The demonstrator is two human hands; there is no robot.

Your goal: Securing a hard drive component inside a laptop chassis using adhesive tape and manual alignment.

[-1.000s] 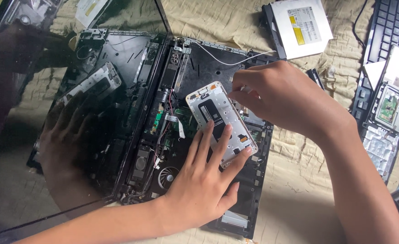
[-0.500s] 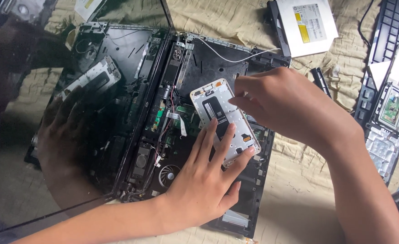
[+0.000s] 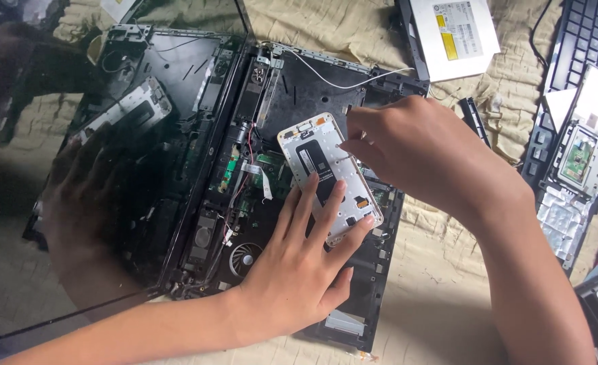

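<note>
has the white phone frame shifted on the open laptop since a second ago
No. The white phone frame lies at the same spot over the laptop base, above the round fan, pinned by the left hand; only the camera view shifted slightly.

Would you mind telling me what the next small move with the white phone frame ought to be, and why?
Probably keep the left hand flat on the white phone frame while the right hand works its thin tool at the frame's right edge. The frame rests loosely on the opened laptop chassis, so it could slide if released.
</note>
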